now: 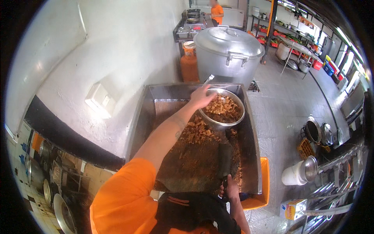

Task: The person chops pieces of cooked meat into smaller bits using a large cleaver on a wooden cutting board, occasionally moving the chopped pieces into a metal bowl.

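Chopped food [224,111] already gathered in bowl [223,125], set near far right corner of trough [254,158]; loose pieces [198,130] left outside; cleaver [224,160] gripped in right hand [231,188] at near edge; left hand [201,97] placed at bowl's rim by metal handle [209,79], grip cannot be told

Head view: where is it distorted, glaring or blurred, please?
Head view: black fisheye corners, the dark wall band looks curved; head view: shine on the pot lid, glare at the ceiling light; head view: the far co-worker has a blurred head, the metal bowl looks clear.
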Available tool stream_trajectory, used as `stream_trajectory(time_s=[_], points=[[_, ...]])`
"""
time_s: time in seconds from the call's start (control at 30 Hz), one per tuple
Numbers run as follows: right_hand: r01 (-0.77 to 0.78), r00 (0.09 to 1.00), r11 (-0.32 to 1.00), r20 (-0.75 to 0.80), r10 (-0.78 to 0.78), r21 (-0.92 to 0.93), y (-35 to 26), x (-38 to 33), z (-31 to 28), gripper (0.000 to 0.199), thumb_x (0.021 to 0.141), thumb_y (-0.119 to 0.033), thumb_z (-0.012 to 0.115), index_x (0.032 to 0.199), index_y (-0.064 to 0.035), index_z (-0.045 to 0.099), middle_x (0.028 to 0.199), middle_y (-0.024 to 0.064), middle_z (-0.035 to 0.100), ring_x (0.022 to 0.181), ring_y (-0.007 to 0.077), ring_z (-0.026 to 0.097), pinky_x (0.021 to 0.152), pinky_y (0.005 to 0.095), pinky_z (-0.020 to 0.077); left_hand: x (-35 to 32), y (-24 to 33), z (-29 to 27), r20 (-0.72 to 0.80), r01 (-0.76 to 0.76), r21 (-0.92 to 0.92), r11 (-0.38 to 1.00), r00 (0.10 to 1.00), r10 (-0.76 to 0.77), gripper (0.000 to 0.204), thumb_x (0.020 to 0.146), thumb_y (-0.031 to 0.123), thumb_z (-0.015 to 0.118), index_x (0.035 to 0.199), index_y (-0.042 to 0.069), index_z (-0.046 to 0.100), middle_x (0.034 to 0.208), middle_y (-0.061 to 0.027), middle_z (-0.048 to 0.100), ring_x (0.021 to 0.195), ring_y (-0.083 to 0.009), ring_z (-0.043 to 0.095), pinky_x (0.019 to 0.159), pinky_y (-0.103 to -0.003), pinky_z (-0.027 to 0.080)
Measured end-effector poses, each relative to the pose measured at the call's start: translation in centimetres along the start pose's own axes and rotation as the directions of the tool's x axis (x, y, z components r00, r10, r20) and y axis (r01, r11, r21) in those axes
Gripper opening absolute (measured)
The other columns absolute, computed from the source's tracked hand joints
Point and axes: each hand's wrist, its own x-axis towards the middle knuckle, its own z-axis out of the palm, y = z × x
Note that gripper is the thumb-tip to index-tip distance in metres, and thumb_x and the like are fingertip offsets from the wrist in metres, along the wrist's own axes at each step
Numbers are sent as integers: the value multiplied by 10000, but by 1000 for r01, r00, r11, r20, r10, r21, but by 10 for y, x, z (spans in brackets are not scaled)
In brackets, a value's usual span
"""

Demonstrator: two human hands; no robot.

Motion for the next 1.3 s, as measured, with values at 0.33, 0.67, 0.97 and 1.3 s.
stream_trajectory(time_s=[0.33, 0.67, 0.97, 1.3], points=[[-70, 998, 997, -8, 70, 13, 2, 8, 3, 571, 1035, -602, 435, 867, -66, 543, 597, 58, 530, 443, 204, 499, 436, 385, 456, -141, -118, -18, 455, -14, 64, 998, 891, -16, 375, 917, 187, 671, 1257, 27, 667, 1078, -181, 737, 994, -360, 702, 880, -442, 567], [-7, 998, 989, -64, -2, -145, -8, 1, 14, 538, 1055, -562, 425, 841, -77, 516, 566, 70, 496, 415, 207, 489, 408, 368, 424, -258, -30, -105, 544, 502, -155, 851, 762, -351, 353, 933, 202, 704, 1234, 24, 656, 1069, -184, 709, 985, -336, 693, 858, -431, 554], [416, 908, 711, 230, -349, -567, -53, -4, 113, 433, 1085, -396, 443, 837, -48, 512, 553, 24, 501, 446, 124, 498, 415, 292, 384, -371, -7, -94, 411, 579, -276, 767, 793, -450, 416, 886, 279, 772, 1205, 48, 641, 1142, -126, 672, 932, -266, 707, 814, -384, 575], [295, 953, 633, 272, -135, -716, -16, 36, 139, 445, 1094, -409, 437, 844, -48, 505, 556, 41, 513, 421, 139, 506, 409, 299, 399, -370, -6, -98, 408, 548, -191, 814, 799, -442, 270, 960, 221, 648, 1168, 53, 679, 1118, -176, 706, 1030, -376, 676, 878, -450, 552]])
